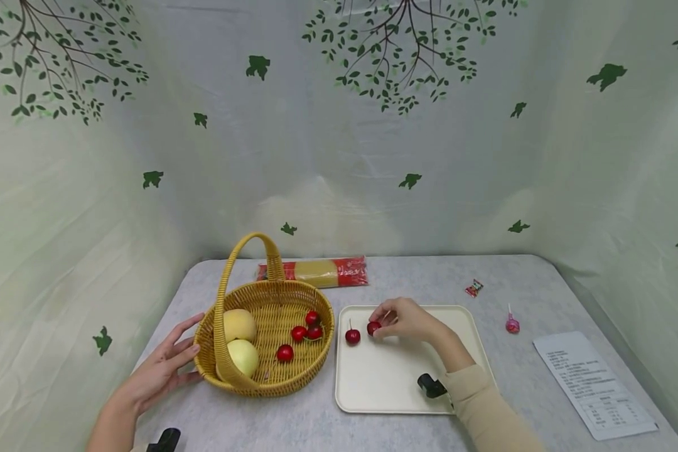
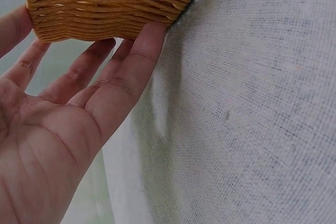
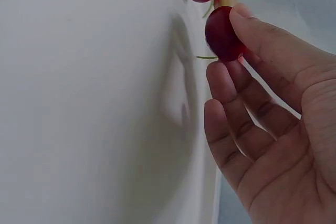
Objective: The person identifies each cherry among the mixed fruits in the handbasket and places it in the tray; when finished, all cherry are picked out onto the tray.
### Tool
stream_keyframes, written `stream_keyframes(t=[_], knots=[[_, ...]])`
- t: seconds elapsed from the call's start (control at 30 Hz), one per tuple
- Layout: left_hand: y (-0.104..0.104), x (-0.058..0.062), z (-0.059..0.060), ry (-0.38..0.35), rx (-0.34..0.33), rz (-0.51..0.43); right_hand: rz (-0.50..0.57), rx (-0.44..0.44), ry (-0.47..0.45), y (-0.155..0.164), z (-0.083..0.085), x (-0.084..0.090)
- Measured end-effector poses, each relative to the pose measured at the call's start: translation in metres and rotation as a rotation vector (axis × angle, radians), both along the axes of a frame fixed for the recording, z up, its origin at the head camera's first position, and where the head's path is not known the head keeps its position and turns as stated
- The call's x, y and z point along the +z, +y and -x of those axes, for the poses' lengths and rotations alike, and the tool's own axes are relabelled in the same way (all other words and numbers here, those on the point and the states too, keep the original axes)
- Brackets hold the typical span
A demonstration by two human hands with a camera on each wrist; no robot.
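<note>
My right hand [image 1: 407,320] pinches a dark red cherry [image 3: 224,33] between thumb and fingers, over the cream tray [image 1: 395,383]. Its thin green stem sticks out to the side in the right wrist view. Just left of it, a second cherry [image 1: 353,337] rests on the tray with its stem up. My left hand [image 1: 166,367] touches the left side of the yellow wicker basket [image 1: 271,387], fingers extended along the wall and thumb against it [image 2: 149,40]. Inside the basket lie two round yellowish fruits [image 1: 243,356] at the left and several cherries [image 1: 285,353] at the right.
Behind the basket lies a red and clear packet [image 1: 328,272]. To the tray's right are a small wrapped candy [image 1: 474,288], a pink lollipop [image 1: 512,324] and a printed white sheet [image 1: 593,384]. The basket's tall handle [image 1: 226,282] arches above its rim.
</note>
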State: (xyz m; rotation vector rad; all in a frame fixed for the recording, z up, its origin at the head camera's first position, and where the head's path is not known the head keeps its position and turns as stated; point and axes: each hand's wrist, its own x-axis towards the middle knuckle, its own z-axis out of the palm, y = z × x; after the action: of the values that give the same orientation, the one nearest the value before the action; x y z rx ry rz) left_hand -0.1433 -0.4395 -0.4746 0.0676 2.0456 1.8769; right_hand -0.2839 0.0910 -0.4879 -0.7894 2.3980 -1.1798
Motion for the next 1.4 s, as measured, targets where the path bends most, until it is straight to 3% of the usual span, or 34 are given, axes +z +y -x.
stream_keyframes(t=[0.53,0.93,1.13,1.4], knots=[[0.002,-0.001,0.0,-0.003,0.026,0.02,0.035,0.021,-0.057,-0.006,-0.004,-0.01],[0.003,-0.001,0.0,-0.026,0.051,0.031,0.034,0.039,-0.03,-0.005,-0.002,-0.013],[0.003,-0.002,0.0,-0.023,0.047,0.022,0.022,0.039,0.003,-0.003,0.001,-0.001],[0.003,0.0,0.001,-0.023,0.048,0.032,0.011,0.072,0.039,-0.013,0.005,0.028]])
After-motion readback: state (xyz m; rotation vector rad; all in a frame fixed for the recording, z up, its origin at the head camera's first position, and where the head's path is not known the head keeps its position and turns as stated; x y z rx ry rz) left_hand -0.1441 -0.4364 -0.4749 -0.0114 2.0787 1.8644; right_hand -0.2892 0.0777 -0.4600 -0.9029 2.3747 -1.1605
